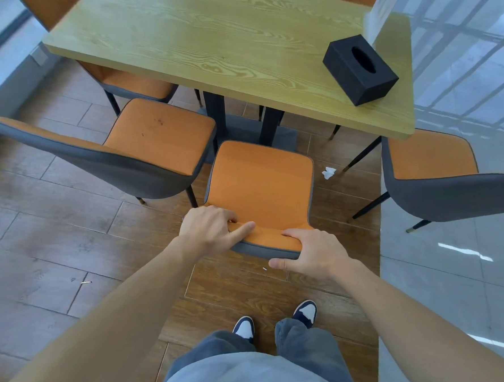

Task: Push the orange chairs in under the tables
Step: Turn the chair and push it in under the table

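An orange chair (262, 178) with a grey back stands right in front of me, its seat pointing at the wooden table (206, 40) and its front edge near the table's black base. My left hand (210, 227) grips the top left of the backrest, fingers curled over the rim. My right hand (310, 250) holds the top right of the backrest, thumb on the orange side. A second orange chair (158, 131) stands pulled out to the left, angled. A third (432, 162) stands at the right, by the table's corner.
A black tissue box (360, 69) sits near the table's right end. More orange chairs (138, 82) are tucked in at the far side. A crumpled white tissue (328, 173) lies on the wooden floor. Glossy tiles and a glass wall lie to the right.
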